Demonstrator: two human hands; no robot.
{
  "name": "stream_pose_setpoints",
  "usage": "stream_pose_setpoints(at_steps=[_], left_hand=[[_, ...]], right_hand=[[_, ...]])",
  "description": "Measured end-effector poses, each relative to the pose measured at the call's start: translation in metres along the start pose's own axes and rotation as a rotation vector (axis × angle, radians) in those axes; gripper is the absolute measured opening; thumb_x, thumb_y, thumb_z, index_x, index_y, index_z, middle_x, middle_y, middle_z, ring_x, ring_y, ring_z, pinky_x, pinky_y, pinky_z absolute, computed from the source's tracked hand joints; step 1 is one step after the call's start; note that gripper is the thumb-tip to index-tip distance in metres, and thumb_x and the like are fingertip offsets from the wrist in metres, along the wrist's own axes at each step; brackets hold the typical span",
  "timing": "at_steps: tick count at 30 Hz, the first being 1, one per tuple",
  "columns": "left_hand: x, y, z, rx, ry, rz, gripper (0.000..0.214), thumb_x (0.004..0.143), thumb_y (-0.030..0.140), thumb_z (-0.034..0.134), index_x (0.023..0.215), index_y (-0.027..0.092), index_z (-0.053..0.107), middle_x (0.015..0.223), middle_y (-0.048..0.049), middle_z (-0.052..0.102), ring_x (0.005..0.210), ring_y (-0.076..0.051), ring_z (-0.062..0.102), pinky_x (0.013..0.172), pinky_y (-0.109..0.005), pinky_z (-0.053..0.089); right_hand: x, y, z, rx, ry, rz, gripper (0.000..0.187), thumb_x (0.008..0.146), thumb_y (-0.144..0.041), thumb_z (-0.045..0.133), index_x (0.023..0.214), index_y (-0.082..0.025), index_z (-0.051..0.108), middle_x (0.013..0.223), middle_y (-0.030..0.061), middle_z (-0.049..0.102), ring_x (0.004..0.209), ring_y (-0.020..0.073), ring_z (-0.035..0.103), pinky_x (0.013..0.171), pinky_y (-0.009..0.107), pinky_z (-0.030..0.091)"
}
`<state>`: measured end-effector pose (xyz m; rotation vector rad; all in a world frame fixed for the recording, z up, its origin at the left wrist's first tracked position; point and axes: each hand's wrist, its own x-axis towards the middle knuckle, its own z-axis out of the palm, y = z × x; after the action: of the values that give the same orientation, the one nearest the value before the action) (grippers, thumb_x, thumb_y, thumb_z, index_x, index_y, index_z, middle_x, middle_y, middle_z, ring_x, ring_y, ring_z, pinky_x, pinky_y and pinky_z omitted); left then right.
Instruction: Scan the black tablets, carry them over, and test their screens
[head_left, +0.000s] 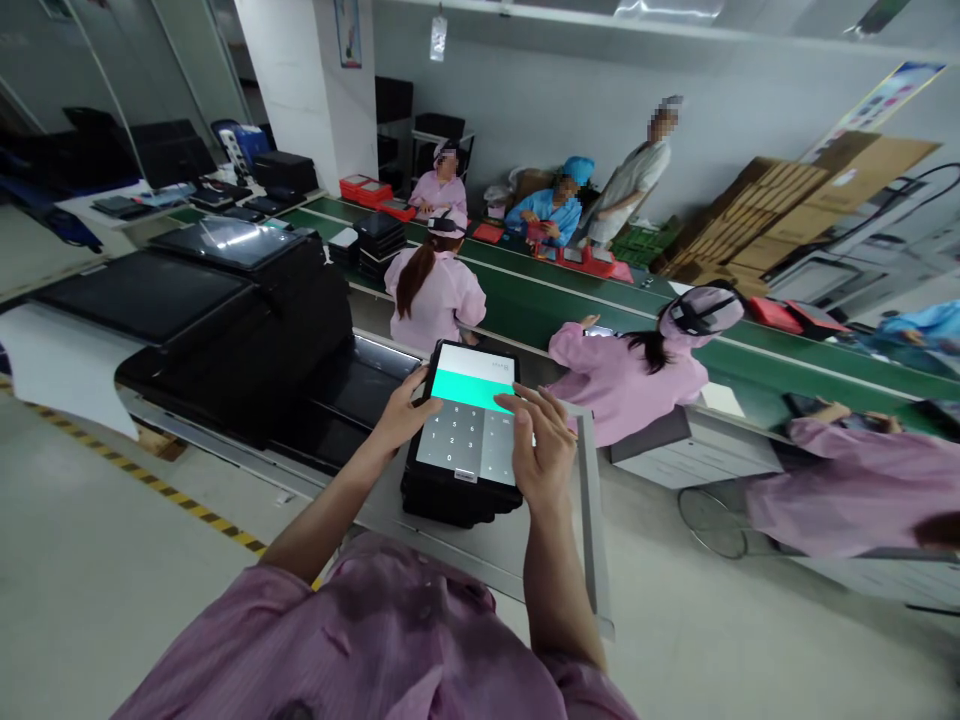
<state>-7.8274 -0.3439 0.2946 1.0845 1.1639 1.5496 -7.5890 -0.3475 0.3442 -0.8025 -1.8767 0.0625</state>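
Note:
A tablet (465, 430) in a black frame lies on top of a stack of black devices (450, 505). Its lit screen shows a grey calculator keypad under a bright green band. My left hand (405, 412) grips the tablet's left edge, thumb over the screen and fingers along the side. Above the right part of the screen is my right hand (546, 445), fingers spread and pointing at the green band. Nothing shows in its grasp; whether a fingertip touches the glass, I cannot tell.
The stack rests on a grey cart top (592, 520). Large black devices (232, 320) fill its left side. Beyond runs a green conveyor (517, 300) with several seated workers in pink or blue. Cardboard boxes (795, 220) stand at the right. Striped floor tape (180, 500) lies left.

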Motion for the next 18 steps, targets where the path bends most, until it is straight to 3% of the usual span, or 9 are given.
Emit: stream_pose_setpoints(at_steps=[6, 10, 15, 18], left_hand=[[-0.001, 0.000, 0.002, -0.009, 0.053, -0.001, 0.046, 0.092, 0.042, 0.077, 0.135, 0.025, 0.085, 0.159, -0.0073, 0.072, 0.161, -0.037, 0.054, 0.140, -0.050, 0.032], [0.000, -0.007, 0.004, -0.035, 0.101, 0.023, 0.039, 0.094, 0.042, 0.074, 0.127, 0.025, 0.087, 0.158, -0.0069, 0.073, 0.161, -0.033, 0.054, 0.140, -0.049, 0.033], [0.001, -0.013, 0.004, -0.042, 0.107, 0.044, 0.037, 0.094, 0.045, 0.076, 0.123, 0.025, 0.088, 0.158, -0.0079, 0.073, 0.159, -0.032, 0.057, 0.139, -0.049, 0.036], [0.001, -0.014, 0.002, -0.031, 0.095, 0.050, 0.040, 0.095, 0.049, 0.077, 0.125, 0.025, 0.087, 0.157, -0.0094, 0.073, 0.157, -0.033, 0.058, 0.137, -0.049, 0.038]], right_hand=[[-0.004, 0.011, 0.005, -0.128, 0.076, 0.107, 0.044, 0.121, -0.036, 0.042, 0.111, -0.027, 0.085, 0.111, 0.0048, 0.088, 0.126, 0.0288, 0.079, 0.123, 0.059, 0.049], [-0.002, 0.013, 0.006, -0.140, 0.010, 0.104, 0.043, 0.121, -0.039, 0.044, 0.111, -0.026, 0.084, 0.111, 0.0054, 0.088, 0.121, 0.0262, 0.081, 0.125, 0.057, 0.048], [0.000, 0.013, 0.006, -0.087, -0.110, 0.060, 0.035, 0.120, -0.038, 0.047, 0.117, -0.028, 0.081, 0.121, 0.0037, 0.087, 0.131, 0.0260, 0.077, 0.129, 0.058, 0.044], [-0.002, 0.014, 0.006, -0.128, -0.013, 0.111, 0.039, 0.120, -0.038, 0.045, 0.111, -0.026, 0.082, 0.113, 0.0046, 0.088, 0.124, 0.0263, 0.080, 0.128, 0.059, 0.045]])
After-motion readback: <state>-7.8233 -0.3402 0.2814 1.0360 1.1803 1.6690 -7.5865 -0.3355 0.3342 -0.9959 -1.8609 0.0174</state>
